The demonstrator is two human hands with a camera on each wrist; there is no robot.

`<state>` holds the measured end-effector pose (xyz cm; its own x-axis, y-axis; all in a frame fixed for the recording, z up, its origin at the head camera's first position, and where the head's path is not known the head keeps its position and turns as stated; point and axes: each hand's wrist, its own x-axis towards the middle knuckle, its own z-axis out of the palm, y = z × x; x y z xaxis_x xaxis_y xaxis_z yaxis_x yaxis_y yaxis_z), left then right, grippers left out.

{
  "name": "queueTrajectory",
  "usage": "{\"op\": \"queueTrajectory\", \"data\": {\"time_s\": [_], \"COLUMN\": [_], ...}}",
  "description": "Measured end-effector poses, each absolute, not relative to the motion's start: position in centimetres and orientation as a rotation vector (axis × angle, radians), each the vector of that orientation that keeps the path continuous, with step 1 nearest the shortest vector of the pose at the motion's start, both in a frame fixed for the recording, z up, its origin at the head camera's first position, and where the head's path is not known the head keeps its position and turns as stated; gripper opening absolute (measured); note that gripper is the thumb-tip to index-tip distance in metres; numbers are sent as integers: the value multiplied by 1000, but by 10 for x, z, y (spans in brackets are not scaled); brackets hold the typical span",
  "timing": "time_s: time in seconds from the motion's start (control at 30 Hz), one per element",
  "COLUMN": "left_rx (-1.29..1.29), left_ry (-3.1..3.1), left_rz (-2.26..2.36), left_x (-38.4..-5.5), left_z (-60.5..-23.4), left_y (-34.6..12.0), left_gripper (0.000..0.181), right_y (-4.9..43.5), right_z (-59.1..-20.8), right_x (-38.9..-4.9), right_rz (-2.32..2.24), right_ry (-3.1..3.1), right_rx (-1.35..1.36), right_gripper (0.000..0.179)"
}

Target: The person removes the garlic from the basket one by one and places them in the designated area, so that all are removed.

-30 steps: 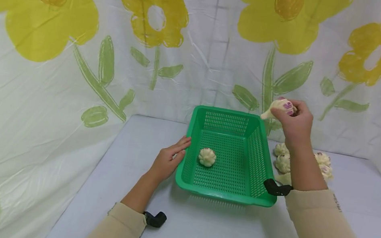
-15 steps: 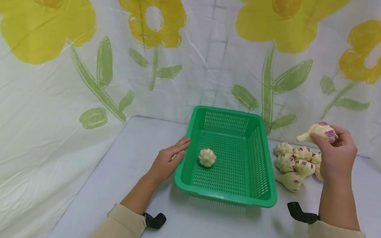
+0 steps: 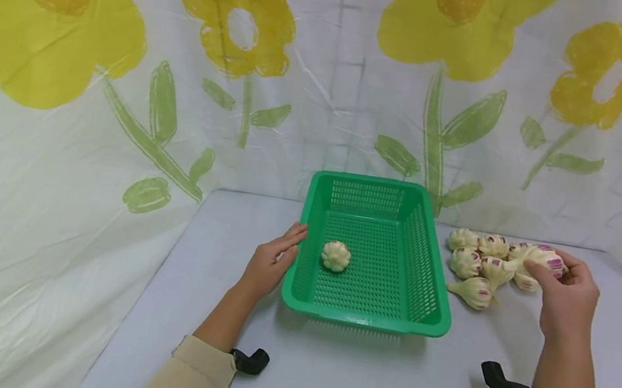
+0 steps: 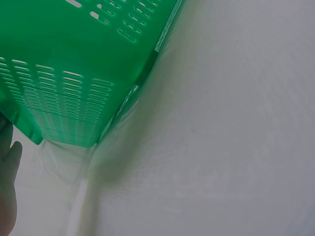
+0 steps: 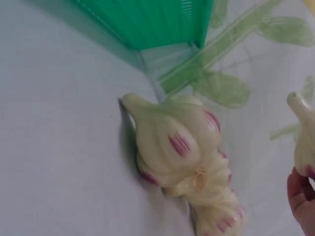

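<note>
In the head view my right hand (image 3: 568,296) pinches a garlic bulb (image 3: 543,258) with purple streaks, its stem pointing left over the garlic pile (image 3: 465,262) at the table's back right. The right wrist view catches the same held garlic bulb (image 5: 306,137) at its right edge, above the table. My left hand (image 3: 271,263) rests with straight fingers against the left rim of a green plastic basket (image 3: 363,320). Inside that basket, left of its middle, lies one garlic bulb (image 3: 335,256).
A white table (image 3: 367,387) carries the basket and the pile. Behind it hangs a white curtain (image 3: 293,152) printed with yellow flowers. Each wrist wears a black camera mount (image 3: 250,362).
My right hand has carried its garlic bulb from above the basket's far right corner rightward and down to the pile. My left hand keeps its place on the rim.
</note>
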<state>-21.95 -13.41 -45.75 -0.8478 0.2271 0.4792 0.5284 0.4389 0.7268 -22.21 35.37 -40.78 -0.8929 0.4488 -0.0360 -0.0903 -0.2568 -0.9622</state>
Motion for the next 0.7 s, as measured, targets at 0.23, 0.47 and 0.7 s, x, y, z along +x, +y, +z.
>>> {"op": "queueTrajectory", "data": {"time_s": [0.23, 0.47, 0.7], "left_rx": [-668, -650, -672], "left_ry": [-2376, -2376, -2346], "left_rz": [-1386, -1373, -1383], "left_x": [-220, -222, -222], "left_z": [-459, -459, -458], "left_y": [-136, -136, -134], "left_gripper": [37, 36, 35], "right_y": [362, 369, 375], "right_z": [-419, -426, -434], "right_x": [-219, -219, -220], "right_rz": [2045, 1868, 1615], "right_ry": [-1850, -2160, -2510], "right_rx": [-493, -529, -432], "right_gripper": [39, 45, 54]}}
